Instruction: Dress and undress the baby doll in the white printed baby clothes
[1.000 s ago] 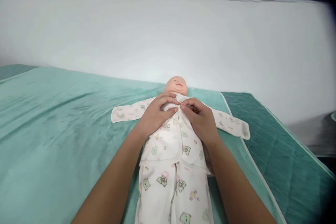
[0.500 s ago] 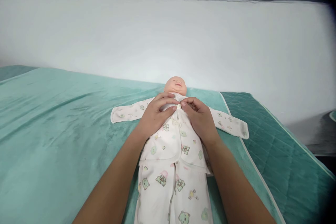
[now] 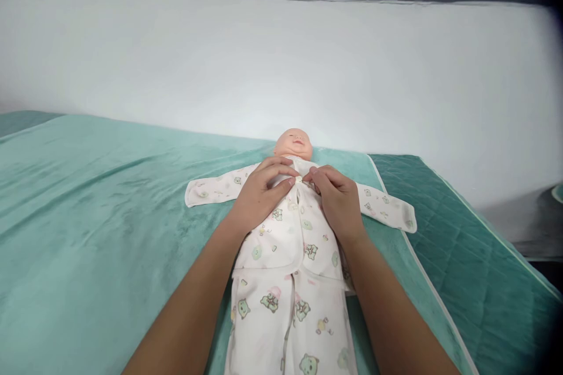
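Observation:
A baby doll (image 3: 294, 143) lies on its back, dressed in a white printed jacket (image 3: 281, 240) and matching trousers (image 3: 264, 316). My left hand (image 3: 263, 192) rests on the chest of the jacket, its fingertips pinching the cloth at the left side of a small pale button (image 3: 299, 179). Just right of that button, my right hand (image 3: 336, 196) has thumb and forefinger closed on the jacket's front edge. Both sleeves stretch out sideways. Below the hands the front edges of the jacket lie close together down to the hem.
A light green sheet (image 3: 109, 234) spreads under the doll. To the right lies a darker green quilted cover (image 3: 457, 234) with a pale edge. Behind the bed stands a white wall (image 3: 264, 64), with a dark band above it.
My right hand has shifted slightly right, its fingers curled tighter and drawn a little away from the button. My left hand has stayed in place.

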Tool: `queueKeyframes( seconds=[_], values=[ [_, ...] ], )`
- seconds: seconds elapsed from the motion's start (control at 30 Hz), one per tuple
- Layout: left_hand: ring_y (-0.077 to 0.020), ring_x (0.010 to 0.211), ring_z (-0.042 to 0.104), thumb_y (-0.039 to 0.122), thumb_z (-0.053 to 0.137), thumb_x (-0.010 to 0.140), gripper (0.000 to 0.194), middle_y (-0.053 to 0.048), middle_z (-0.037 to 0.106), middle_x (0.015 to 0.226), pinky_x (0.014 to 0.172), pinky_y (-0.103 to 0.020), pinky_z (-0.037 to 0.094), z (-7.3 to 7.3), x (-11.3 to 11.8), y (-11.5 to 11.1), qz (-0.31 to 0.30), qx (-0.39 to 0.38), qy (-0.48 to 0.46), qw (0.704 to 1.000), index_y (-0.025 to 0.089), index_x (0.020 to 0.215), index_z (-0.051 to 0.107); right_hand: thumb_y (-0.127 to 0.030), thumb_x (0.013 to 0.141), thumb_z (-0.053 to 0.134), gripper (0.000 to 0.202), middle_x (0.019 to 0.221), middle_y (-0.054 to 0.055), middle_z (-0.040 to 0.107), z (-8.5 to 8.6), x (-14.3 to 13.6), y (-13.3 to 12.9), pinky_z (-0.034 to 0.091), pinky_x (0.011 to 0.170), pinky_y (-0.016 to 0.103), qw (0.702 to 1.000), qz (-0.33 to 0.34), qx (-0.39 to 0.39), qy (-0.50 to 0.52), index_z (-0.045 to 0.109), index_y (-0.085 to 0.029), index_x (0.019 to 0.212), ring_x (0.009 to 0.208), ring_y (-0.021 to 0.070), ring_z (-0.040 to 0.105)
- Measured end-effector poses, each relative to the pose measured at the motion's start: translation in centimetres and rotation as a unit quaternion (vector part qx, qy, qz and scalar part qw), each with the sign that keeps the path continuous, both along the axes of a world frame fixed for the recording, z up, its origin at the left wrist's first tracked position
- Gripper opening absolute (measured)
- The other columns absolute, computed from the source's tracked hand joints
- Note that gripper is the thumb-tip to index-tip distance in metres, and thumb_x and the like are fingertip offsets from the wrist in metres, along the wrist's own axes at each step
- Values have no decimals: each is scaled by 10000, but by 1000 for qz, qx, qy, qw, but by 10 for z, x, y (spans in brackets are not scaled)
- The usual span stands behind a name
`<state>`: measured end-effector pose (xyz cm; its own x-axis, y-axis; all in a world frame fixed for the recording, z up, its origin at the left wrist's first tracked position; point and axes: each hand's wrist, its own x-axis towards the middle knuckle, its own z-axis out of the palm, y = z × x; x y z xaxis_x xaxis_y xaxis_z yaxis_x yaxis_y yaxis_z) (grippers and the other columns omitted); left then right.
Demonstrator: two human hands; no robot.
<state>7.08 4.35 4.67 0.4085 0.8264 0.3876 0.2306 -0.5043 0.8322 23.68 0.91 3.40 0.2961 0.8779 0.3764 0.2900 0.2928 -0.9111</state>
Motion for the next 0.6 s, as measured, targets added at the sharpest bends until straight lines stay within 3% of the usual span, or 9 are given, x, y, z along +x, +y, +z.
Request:
queueKeyframes(
  seconds=[0.17, 0.37, 0.6],
  values=[
    [-225, 1274, 513, 289, 554, 916, 209, -26, 572, 1317, 1077, -368, 395, 0, 0, 0, -1, -1, -6, 1000, 299, 1036, 725, -349, 904, 585, 248, 809, 2, 632, 1, 0, -2, 411, 784, 322, 999, 18, 23, -18, 710, -243, 718, 812, 176, 572],
    [-225, 1235, 534, 286, 531, 931, 254, -19, 556, 1337, 988, -345, 457, 1, -1, -1, -2, -9, 9, 1000, 328, 1079, 733, -344, 912, 582, 240, 837, 0, 639, 1, 1, -2, 407, 802, 321, 999, 33, 21, -25, 722, -249, 742, 842, 172, 582],
    [-204, 1347, 449, 227, 447, 970, 335, -6, 518, 1390, 1131, -358, 351, 2, -9, 0, -61, 40, 49, 996, 337, 1115, 728, -371, 942, 529, 298, 769, -8, 590, 10, 5, -8, 381, 704, 294, 999, 4, 10, -39, 666, -208, 732, 737, 146, 531]
  ],
)
